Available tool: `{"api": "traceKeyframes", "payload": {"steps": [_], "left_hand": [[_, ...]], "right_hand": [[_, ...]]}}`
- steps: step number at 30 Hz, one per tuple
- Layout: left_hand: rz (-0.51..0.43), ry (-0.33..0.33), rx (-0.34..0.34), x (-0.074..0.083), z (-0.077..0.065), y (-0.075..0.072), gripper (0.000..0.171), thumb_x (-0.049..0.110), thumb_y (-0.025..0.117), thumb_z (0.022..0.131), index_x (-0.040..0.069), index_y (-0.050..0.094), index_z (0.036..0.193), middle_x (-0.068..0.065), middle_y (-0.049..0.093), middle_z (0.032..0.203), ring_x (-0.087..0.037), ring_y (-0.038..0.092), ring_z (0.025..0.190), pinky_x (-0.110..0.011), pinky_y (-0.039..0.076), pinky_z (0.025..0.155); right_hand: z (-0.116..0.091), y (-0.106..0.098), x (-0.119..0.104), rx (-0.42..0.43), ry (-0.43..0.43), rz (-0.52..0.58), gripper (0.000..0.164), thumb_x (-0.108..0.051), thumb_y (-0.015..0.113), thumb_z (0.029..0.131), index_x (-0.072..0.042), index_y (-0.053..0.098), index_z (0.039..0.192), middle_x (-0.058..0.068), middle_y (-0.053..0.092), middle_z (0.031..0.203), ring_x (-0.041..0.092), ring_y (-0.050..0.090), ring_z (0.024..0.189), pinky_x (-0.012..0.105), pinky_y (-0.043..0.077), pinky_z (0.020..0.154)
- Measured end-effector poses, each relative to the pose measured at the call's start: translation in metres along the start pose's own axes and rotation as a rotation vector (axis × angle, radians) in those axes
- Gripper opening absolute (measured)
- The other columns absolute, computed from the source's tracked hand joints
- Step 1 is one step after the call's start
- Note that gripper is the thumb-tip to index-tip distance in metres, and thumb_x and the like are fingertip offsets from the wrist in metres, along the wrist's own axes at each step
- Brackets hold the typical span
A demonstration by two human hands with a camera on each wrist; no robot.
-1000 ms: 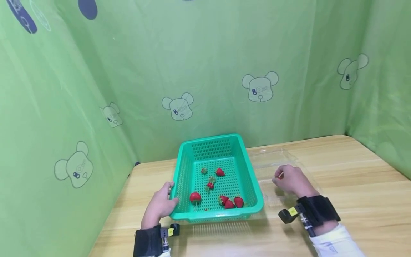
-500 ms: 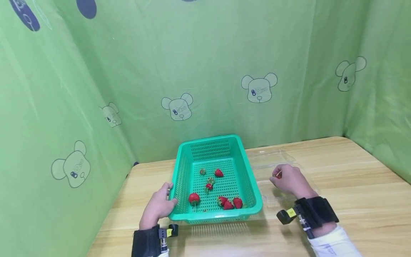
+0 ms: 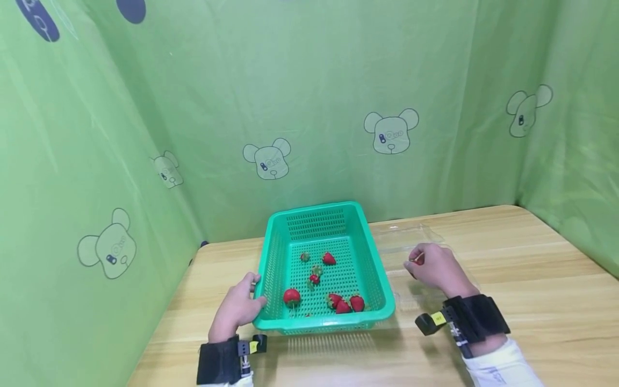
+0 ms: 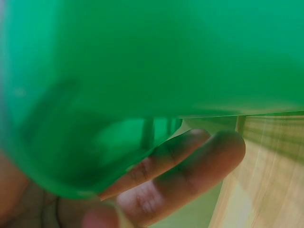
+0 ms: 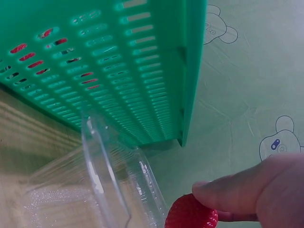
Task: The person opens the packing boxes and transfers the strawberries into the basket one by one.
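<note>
A green plastic basket (image 3: 379, 252) with slotted walls holds several strawberries, among them a strawberry (image 3: 329, 258) towards its far end. My left hand (image 3: 239, 305) grips the basket's left rim near the front corner, thumb on top. In the left wrist view, two fingers (image 4: 190, 175) reach along the underside of the rim. Between the thumb and fingers of my right hand (image 3: 437, 269) is a red strawberry (image 5: 190, 214), mostly covered in the head view. This hand is over a clear plastic box (image 5: 118, 190), which stands just right of the basket.
A wooden table (image 3: 508, 285) bears the basket and the box. Green curtains (image 3: 319, 97) printed with bear faces hang behind the table and along both sides. Each wrist wears a black strap (image 3: 476, 317) with a small camera.
My right hand has shifted slightly left above the clear box, still pinching the strawberry. The left hand stays on the basket rim, and the strawberries inside lie as before.
</note>
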State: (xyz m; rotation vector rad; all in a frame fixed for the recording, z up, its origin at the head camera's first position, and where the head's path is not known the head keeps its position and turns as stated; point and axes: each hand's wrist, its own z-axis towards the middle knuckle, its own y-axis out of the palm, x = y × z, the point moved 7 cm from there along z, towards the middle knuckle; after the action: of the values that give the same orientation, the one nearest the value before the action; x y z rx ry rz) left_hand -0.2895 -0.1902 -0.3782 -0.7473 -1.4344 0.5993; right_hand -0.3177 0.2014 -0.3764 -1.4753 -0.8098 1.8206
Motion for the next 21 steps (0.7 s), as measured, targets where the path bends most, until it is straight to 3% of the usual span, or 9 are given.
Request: {"api": "traceKeyframes", "payload": {"steps": [14, 21], "left_hand": [[-0.021, 0.012, -0.013, 0.004, 0.001, 0.000, 0.041, 0.006, 0.062, 0.085, 0.000, 0.050, 0.123, -0.026, 0.060, 0.116, -0.039, 0.058, 0.102, -0.052, 0.053, 0.078], [-0.024, 0.003, -0.017, -0.001, -0.001, 0.000, 0.041, 0.007, 0.062, 0.086, -0.001, 0.050, 0.124, -0.026, 0.059, 0.117, -0.039, 0.057, 0.104, -0.053, 0.052, 0.080]], "right_hand": [[-0.003, -0.010, -0.006, 0.039, 0.011, 0.010, 0.021, -0.021, 0.065, 0.084, -0.001, 0.064, 0.090, 0.014, 0.067, 0.082, 0.025, 0.059, 0.072, 0.038, 0.048, 0.060], [-0.006, -0.009, -0.016, 0.070, -0.004, 0.009, 0.021, -0.022, 0.065, 0.086, -0.002, 0.063, 0.091, 0.016, 0.069, 0.085, 0.031, 0.062, 0.079, 0.044, 0.050, 0.065]]}}
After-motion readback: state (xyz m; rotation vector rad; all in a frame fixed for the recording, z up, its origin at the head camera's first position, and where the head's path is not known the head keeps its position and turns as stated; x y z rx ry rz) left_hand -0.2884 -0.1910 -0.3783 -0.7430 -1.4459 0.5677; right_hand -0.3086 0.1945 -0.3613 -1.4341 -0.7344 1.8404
